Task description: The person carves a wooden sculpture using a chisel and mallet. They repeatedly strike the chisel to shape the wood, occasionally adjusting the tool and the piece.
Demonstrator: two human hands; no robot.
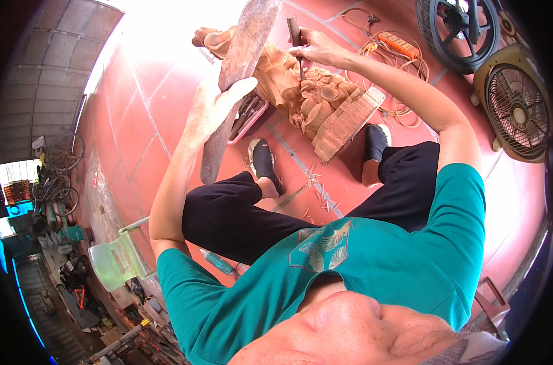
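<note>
My left hand (218, 103) grips a long, flat wooden bat (246, 45) by its middle, held raised and tilted to the left of the carving. Between my feet and beyond them lies a carved wooden sculpture (319, 109), brown, with dense rounded relief and a rough flat base toward me. My right hand (319, 48) is closed around a chisel (294, 31). The handle points up and the blade reaches down to the carved surface; whether its tip bites in is hard to see.
A pink tray of tools (249, 118) sits left of the carving. Wood chips (316, 188) litter the tiled floor. To the right are an orange power strip (399, 45) with tangled cords, a wheel (459, 30) and a fan (517, 109). A pale green plastic chair (119, 258) stands left.
</note>
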